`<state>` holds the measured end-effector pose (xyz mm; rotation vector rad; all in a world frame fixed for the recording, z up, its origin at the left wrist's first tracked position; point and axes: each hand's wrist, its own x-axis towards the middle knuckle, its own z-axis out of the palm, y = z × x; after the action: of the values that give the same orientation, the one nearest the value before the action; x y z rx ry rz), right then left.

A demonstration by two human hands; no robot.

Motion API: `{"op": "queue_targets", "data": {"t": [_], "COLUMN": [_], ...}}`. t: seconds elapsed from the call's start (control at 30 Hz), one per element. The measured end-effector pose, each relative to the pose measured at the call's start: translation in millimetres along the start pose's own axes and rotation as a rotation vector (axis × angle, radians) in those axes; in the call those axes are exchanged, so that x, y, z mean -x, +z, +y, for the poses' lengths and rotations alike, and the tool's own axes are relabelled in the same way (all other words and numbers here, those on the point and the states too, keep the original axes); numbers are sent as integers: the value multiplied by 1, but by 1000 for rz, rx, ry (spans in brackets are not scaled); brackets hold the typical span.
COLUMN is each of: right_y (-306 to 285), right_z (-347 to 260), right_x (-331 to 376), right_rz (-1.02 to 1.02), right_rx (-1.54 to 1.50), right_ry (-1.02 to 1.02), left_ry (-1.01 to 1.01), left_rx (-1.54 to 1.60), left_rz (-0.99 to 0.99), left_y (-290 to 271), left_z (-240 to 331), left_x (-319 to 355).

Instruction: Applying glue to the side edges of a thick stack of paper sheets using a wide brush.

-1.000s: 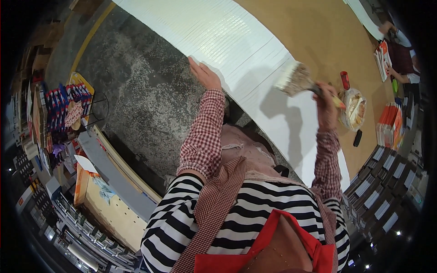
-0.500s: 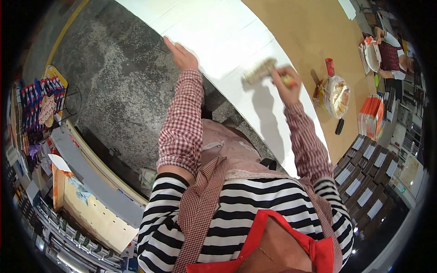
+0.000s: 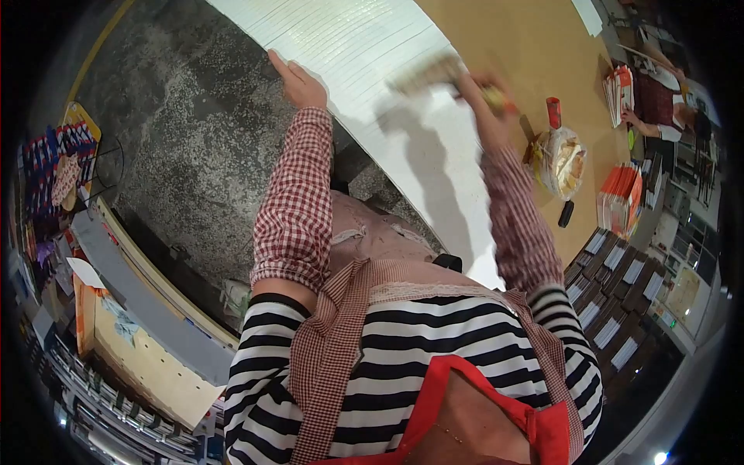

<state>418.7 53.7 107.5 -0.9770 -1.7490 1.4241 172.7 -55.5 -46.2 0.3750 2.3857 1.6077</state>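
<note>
Long white sheets (image 3: 364, 116) lie along the near side of the table, with fine parallel lines running across their far part. At their left edge, my left hand (image 3: 301, 84) rests with fingers stretched out against the edge; it grips nothing that I can see. My right hand (image 3: 482, 99) is closed on the handle of a wide brush (image 3: 425, 74) with pale bristles, held over the right part of the sheets. Hand and brush are blurred by motion. The brush casts a shadow on the white surface, and I cannot tell whether its bristles touch it.
On the brown table (image 3: 504, 39) stand a clear plastic bag (image 3: 562, 163) with yellowish contents, a red object (image 3: 553, 112) and a small black object (image 3: 566, 213). Orange-and-white stacks (image 3: 618, 198) lie farther right, near another person (image 3: 659, 105). Dark bundles (image 3: 620, 291) fill the lower right.
The brush in my right hand has swept up and to the left over the sheets. Lines across the sheets show more clearly now. My left hand stays at the edge; the view has shifted slightly.
</note>
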Motion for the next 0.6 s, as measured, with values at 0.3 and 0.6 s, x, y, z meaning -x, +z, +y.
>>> {"op": "queue_targets", "data": {"t": [0.3, 0.6], "right_y": [5, -169], "right_z": [47, -4], "right_x": [-6, 202], "right_rz": [-86, 70], "right_rx": [256, 639], "right_ry": [-44, 499], "left_ry": [25, -23], "left_rx": [-26, 3], "left_rz": [11, 3], "left_y": [3, 0], "left_z": [-8, -2], "left_x": [0, 0]}}
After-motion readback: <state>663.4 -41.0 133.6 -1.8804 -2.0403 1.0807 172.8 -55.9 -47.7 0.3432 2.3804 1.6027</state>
